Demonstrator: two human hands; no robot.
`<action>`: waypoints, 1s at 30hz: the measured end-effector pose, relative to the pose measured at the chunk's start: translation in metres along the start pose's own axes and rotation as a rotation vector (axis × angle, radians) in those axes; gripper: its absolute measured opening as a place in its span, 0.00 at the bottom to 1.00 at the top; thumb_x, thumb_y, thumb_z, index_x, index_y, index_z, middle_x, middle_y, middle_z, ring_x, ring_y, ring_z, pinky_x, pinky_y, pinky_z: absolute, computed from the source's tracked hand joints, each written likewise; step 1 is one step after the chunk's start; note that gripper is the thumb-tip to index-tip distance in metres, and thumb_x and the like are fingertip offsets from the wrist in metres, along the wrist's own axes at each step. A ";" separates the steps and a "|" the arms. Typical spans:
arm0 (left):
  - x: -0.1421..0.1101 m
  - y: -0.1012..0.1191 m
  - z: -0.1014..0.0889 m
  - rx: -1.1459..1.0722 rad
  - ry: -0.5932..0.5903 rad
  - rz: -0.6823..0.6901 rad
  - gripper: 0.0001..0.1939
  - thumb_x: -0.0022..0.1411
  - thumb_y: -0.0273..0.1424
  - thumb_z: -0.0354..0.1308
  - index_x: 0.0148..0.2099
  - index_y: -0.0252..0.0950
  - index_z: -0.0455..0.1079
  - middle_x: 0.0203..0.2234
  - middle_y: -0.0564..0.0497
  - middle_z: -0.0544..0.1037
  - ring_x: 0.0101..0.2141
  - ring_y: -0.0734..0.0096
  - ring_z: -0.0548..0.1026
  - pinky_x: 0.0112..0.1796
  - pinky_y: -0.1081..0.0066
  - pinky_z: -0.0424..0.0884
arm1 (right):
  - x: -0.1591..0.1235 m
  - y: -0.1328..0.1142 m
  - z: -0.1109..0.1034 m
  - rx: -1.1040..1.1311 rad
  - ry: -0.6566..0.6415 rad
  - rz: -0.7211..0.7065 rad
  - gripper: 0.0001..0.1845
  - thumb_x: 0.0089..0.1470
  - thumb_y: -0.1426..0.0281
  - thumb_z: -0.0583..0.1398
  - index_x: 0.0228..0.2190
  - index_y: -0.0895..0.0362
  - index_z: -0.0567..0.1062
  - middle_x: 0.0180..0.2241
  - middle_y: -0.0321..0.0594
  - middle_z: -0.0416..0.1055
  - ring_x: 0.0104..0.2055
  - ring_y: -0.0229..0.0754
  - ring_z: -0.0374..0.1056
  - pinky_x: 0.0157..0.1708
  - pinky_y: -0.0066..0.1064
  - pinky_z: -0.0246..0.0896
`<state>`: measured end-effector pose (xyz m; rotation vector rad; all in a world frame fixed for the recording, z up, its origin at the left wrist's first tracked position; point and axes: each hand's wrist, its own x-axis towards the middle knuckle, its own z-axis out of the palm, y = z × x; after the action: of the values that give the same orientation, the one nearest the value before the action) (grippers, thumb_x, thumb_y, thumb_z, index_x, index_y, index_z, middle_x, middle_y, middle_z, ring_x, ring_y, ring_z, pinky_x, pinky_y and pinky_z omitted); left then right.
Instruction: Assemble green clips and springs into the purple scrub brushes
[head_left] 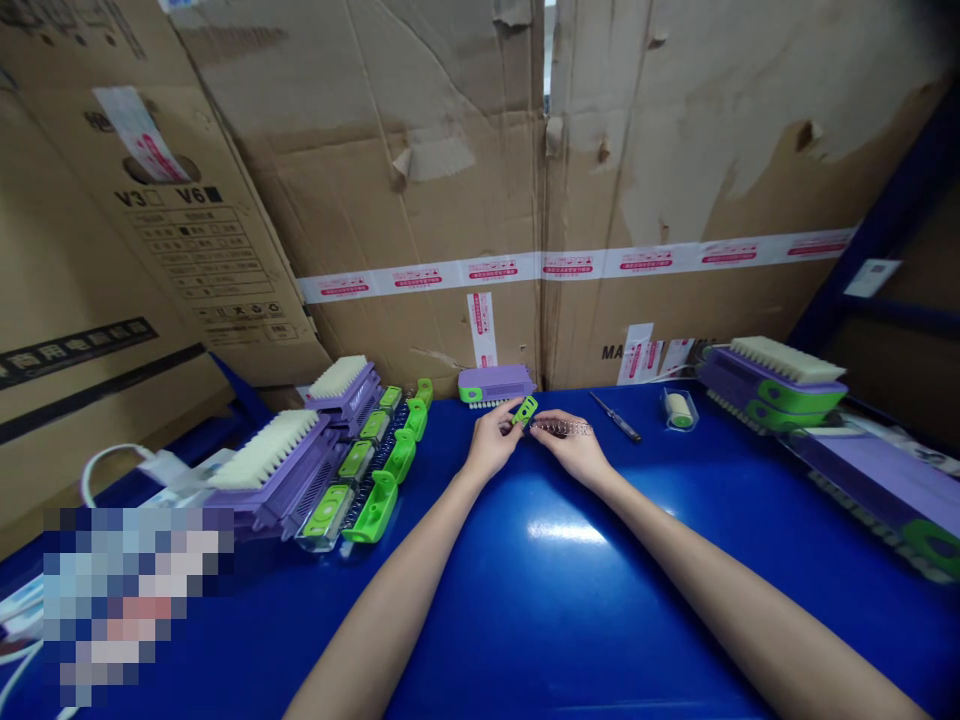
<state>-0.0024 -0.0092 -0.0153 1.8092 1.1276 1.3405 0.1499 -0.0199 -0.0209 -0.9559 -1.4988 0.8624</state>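
Over the far middle of the table, my left hand (491,442) pinches a small green plastic piece (527,409) with slots in it. Close beside it on the right, my right hand (576,456) is closed on a thin metal coil spring (571,427), which lies along the fingers. The spring's left end is near the green piece; I cannot tell whether they touch. Just behind both hands stands a purple brush block (495,382) with a green end and bristles facing down. A screwdriver (616,417) lies right of my right hand.
Left, purple brush blocks (289,490) with upturned white bristles stand beside rows of clear-and-green parts (327,512), dark springs and green clips (375,508). Right are a small clear container (679,410) and more purple brush blocks (885,465). Cardboard (420,200) walls the back of the blue table (555,620).
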 end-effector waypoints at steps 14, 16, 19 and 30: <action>0.001 -0.002 -0.001 0.027 -0.079 -0.029 0.21 0.54 0.25 0.56 0.51 0.31 0.70 0.25 0.51 0.77 0.26 0.74 0.74 0.33 0.74 0.69 | -0.002 -0.002 -0.002 -0.073 -0.029 -0.045 0.14 0.45 0.69 0.61 0.37 0.55 0.76 0.37 0.39 0.76 0.39 0.41 0.72 0.44 0.33 0.65; 0.000 -0.001 -0.001 0.019 -0.076 -0.032 0.20 0.54 0.26 0.55 0.50 0.31 0.71 0.24 0.51 0.77 0.26 0.74 0.74 0.33 0.74 0.70 | -0.003 -0.005 -0.001 -0.092 0.010 -0.069 0.14 0.45 0.68 0.61 0.37 0.55 0.76 0.38 0.40 0.76 0.40 0.42 0.72 0.45 0.34 0.65; -0.001 0.001 -0.001 0.015 -0.072 -0.041 0.20 0.54 0.25 0.54 0.50 0.30 0.71 0.25 0.51 0.78 0.27 0.74 0.74 0.34 0.74 0.70 | -0.003 -0.007 0.000 -0.193 0.083 -0.121 0.13 0.45 0.68 0.62 0.36 0.56 0.77 0.39 0.43 0.75 0.42 0.44 0.70 0.47 0.36 0.63; 0.000 0.003 -0.001 -0.001 -0.081 -0.055 0.18 0.55 0.25 0.55 0.50 0.29 0.70 0.30 0.46 0.80 0.31 0.68 0.78 0.37 0.70 0.73 | -0.004 -0.009 0.000 -0.121 0.032 -0.067 0.12 0.46 0.66 0.61 0.35 0.57 0.75 0.34 0.42 0.76 0.37 0.43 0.72 0.40 0.34 0.65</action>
<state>-0.0022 -0.0108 -0.0126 1.8015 1.1252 1.2253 0.1490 -0.0275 -0.0143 -0.9974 -1.5606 0.7115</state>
